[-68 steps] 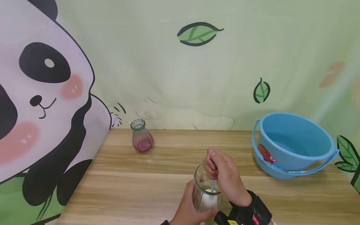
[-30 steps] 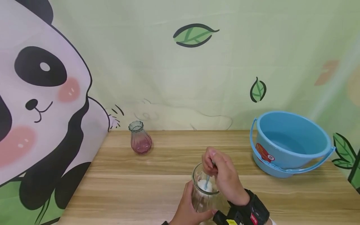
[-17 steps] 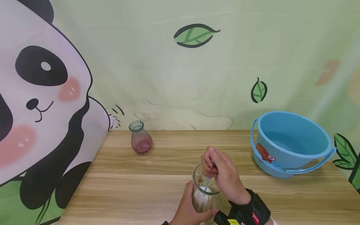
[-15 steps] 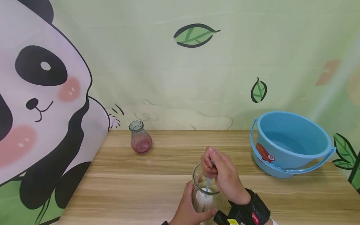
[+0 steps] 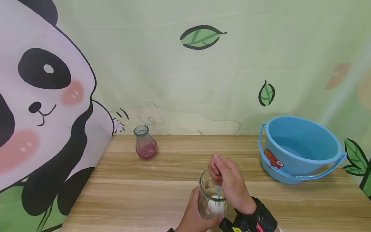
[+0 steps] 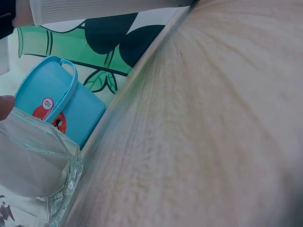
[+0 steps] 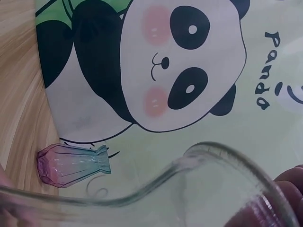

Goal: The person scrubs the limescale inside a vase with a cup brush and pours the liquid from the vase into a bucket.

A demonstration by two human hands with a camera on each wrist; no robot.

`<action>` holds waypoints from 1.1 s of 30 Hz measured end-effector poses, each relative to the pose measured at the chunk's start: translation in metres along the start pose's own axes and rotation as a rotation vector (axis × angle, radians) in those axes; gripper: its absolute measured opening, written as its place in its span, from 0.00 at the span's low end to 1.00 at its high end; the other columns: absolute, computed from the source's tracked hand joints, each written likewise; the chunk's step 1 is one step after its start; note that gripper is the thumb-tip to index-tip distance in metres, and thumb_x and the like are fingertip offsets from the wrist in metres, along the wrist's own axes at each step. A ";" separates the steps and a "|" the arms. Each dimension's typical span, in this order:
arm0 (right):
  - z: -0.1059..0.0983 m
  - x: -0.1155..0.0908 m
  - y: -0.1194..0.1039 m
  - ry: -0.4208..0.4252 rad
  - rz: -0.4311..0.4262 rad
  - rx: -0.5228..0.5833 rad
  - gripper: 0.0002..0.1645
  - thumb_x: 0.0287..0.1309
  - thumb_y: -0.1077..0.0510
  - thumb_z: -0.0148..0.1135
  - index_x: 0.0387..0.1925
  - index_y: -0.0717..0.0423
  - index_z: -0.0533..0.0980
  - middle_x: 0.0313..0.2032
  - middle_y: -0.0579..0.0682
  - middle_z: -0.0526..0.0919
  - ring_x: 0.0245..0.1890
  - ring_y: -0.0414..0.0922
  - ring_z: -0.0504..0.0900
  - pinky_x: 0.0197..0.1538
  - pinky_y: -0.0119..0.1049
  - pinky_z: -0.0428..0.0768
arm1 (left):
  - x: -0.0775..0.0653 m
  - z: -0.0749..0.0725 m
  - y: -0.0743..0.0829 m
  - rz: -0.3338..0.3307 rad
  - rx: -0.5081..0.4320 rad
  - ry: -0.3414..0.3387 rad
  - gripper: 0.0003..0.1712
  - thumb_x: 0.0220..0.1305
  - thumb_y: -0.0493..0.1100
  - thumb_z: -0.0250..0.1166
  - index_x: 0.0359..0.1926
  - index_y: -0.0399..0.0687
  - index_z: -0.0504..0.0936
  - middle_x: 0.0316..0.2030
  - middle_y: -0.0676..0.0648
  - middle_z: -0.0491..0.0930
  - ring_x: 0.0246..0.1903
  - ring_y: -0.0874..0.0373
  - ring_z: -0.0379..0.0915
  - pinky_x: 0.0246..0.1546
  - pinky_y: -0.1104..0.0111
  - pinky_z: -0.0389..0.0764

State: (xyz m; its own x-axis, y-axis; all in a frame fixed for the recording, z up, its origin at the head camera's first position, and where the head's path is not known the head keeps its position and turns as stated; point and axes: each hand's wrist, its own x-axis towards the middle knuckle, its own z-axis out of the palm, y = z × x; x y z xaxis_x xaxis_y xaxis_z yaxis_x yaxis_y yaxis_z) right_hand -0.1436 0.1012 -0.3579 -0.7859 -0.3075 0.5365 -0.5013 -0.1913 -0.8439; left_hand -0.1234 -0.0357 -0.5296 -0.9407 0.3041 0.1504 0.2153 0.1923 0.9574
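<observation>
My left hand [image 5: 195,212] wraps round the side of a clear glass vase [image 5: 204,207] near the table's front edge. In a fist over its mouth, my right hand [image 5: 232,182] grips the thin blue-grey handle of a sponge bottle brush [image 5: 219,192]. The handle goes down through the rim, and its white head shows through the glass low inside. Part of the handle is hidden in the right fist. In the left wrist view the vase's thick faceted base [image 6: 66,184] is close up, and a fingertip [image 6: 5,106] touches its wall. The wide glass rim [image 7: 213,147] crosses the right wrist view.
A small pink-and-teal glass vase [image 5: 146,146] stands at the back left of the wooden table [image 5: 130,193]. A blue bucket [image 5: 290,172], its handle hanging down in front, stands at the back right. Behind the table hangs a green panda-print backdrop [image 5: 162,74].
The white brush head has shifted right and lower inside the vase, and the handle stands more upright. My right hand has moved slightly with it; the left keeps its place on the glass.
</observation>
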 end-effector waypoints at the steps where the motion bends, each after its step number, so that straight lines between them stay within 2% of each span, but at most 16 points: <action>1: 0.000 0.000 0.000 0.004 -0.002 -0.006 0.24 0.77 0.61 0.28 0.20 0.61 0.56 0.14 0.53 0.52 0.12 0.44 0.52 0.13 0.35 0.51 | 0.000 0.000 0.000 -0.002 0.000 0.000 0.56 0.45 0.58 0.77 0.70 0.72 0.52 0.61 0.54 0.62 0.55 0.56 0.63 0.52 0.56 0.72; 13: 0.001 0.000 -0.001 0.012 -0.069 -0.109 0.22 0.73 0.67 0.28 0.19 0.59 0.57 0.14 0.52 0.55 0.13 0.43 0.55 0.14 0.34 0.54 | 0.001 -0.001 0.000 0.006 -0.009 -0.009 0.55 0.45 0.57 0.77 0.70 0.72 0.53 0.61 0.52 0.62 0.54 0.55 0.64 0.52 0.56 0.72; 19: 0.001 0.001 0.000 -0.008 -0.097 -0.142 0.22 0.73 0.67 0.28 0.20 0.58 0.58 0.15 0.51 0.56 0.15 0.44 0.58 0.16 0.39 0.57 | 0.000 -0.002 0.004 -0.018 -0.006 -0.014 0.55 0.45 0.57 0.77 0.70 0.73 0.52 0.60 0.55 0.62 0.55 0.56 0.63 0.53 0.54 0.71; 27: -0.002 0.000 -0.001 -0.036 -0.040 -0.140 0.21 0.72 0.66 0.27 0.21 0.58 0.58 0.16 0.53 0.57 0.16 0.45 0.58 0.18 0.40 0.58 | -0.001 -0.002 0.005 -0.044 -0.024 -0.024 0.54 0.48 0.57 0.75 0.70 0.74 0.51 0.60 0.55 0.60 0.55 0.57 0.63 0.52 0.55 0.72; 33: -0.002 0.000 -0.003 -0.051 -0.024 -0.110 0.22 0.73 0.64 0.25 0.21 0.58 0.57 0.16 0.53 0.56 0.16 0.46 0.57 0.18 0.41 0.58 | -0.001 -0.001 0.005 -0.038 -0.042 -0.032 0.54 0.49 0.56 0.75 0.70 0.73 0.51 0.60 0.54 0.60 0.55 0.56 0.63 0.53 0.56 0.72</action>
State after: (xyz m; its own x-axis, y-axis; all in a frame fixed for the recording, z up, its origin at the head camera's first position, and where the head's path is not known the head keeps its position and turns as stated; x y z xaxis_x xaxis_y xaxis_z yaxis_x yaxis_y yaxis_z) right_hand -0.1434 0.1037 -0.3555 -0.7554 -0.3516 0.5530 -0.5583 -0.0965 -0.8240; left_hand -0.1214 -0.0362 -0.5244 -0.9390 0.3269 0.1069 0.1681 0.1649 0.9719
